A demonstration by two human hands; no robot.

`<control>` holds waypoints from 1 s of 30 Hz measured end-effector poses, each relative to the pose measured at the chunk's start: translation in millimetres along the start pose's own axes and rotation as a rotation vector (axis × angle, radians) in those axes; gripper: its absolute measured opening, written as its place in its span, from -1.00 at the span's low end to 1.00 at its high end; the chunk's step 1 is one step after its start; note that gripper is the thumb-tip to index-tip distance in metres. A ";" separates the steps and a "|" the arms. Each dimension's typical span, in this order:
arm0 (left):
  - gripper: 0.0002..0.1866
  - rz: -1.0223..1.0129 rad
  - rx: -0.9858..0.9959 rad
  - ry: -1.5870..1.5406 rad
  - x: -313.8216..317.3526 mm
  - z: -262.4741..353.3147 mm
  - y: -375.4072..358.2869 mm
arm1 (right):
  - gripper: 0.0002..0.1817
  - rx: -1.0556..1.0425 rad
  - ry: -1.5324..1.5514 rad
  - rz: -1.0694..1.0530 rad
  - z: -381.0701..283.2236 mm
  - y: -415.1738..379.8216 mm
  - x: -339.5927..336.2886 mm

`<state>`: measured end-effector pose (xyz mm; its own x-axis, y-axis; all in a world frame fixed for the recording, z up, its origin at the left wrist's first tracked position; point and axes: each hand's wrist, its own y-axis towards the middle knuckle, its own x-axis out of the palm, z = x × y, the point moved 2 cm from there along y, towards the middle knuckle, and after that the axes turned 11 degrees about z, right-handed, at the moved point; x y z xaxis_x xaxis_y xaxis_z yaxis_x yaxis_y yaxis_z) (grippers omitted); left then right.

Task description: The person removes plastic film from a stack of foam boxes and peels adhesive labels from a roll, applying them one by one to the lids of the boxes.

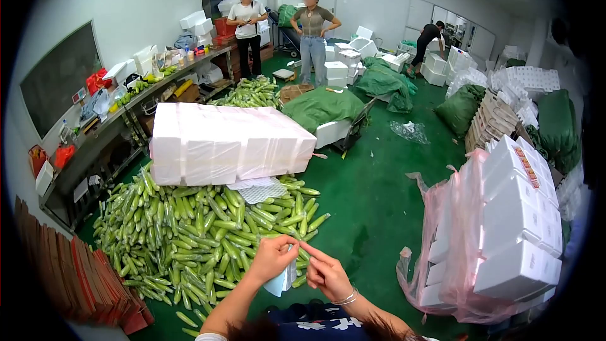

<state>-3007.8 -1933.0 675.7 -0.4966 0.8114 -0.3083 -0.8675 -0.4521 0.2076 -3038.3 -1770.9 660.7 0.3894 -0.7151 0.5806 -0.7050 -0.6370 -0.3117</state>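
My left hand (273,257) is closed in a pinch at the lower middle, in front of my body. A pale blue and whitish sheet or packet (282,278) hangs below its fingers. My right hand (327,273) is just to the right, its index finger stretched toward the left fingertips and the other fingers curled. A bracelet circles the right wrist. Whether anything thin lies between the two hands is too small to tell. Beyond and left of them spreads a big pile of green vegetables (183,233) in clear wrapping.
Wrapped white foam boxes (227,145) lie on the pile. More boxes (517,215) with pink film stand right. Flat cardboard (82,278) is lower left, a long bench (126,104) behind it. Two people stand at the back; another bends over boxes.
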 end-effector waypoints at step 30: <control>-0.78 -0.080 -0.058 -0.067 -7.3 -29.5 -1.5 | -0.45 0.015 -0.079 0.015 13.8 -0.9 7.7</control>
<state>-3003.6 -1949.2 650.3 -0.4243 0.8679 -0.2585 -0.9055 -0.4038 0.1304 -3026.5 -1779.9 655.0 0.4244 -0.7448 0.5148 -0.7026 -0.6296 -0.3316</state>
